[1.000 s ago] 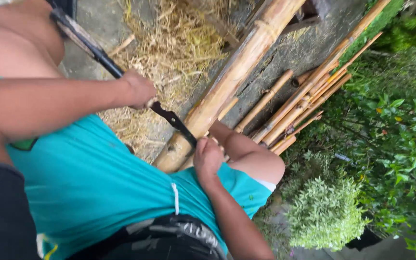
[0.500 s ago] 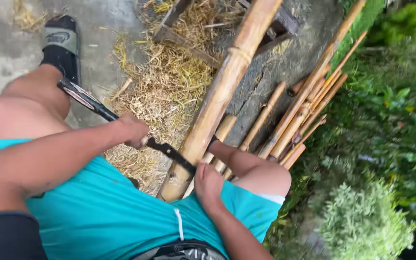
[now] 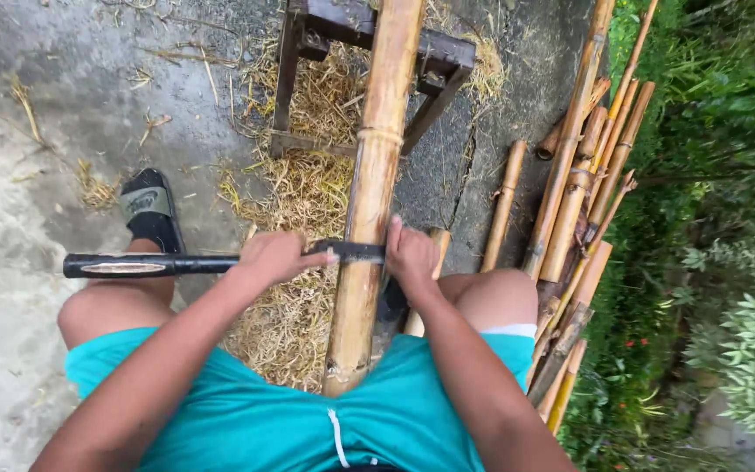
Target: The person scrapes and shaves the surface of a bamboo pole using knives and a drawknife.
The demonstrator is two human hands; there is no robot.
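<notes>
Two bare hands work a long-handled blade [image 3: 220,262] set crosswise on a thick bamboo pole [image 3: 369,201]. The pole runs from the near centre, between the person's knees, to the far centre, where it rests on a dark wooden stand [image 3: 434,61]. The left hand [image 3: 274,258] is closed around the tool where the black handle meets the blade, just left of the pole, fingers wrapped fully round it. The black handle extends left, above the left knee. The right hand [image 3: 411,255] sits just right of the pole, fingers curled down over the blade's far end; the grip underneath is hidden, so how tightly it clasps cannot be told. The blade's edge touches the pole's top surface below a node ring.

Bamboo shavings [image 3: 294,227] lie in a heap on the concrete ground [image 3: 37,105] beneath and left of the pole. A black sandal [image 3: 152,210] is on the left foot. Several thinner bamboo poles [image 3: 570,201] lie bundled at right, beside green plants [image 3: 718,262]. Teal shorts [image 3: 255,419] fill the near edge.
</notes>
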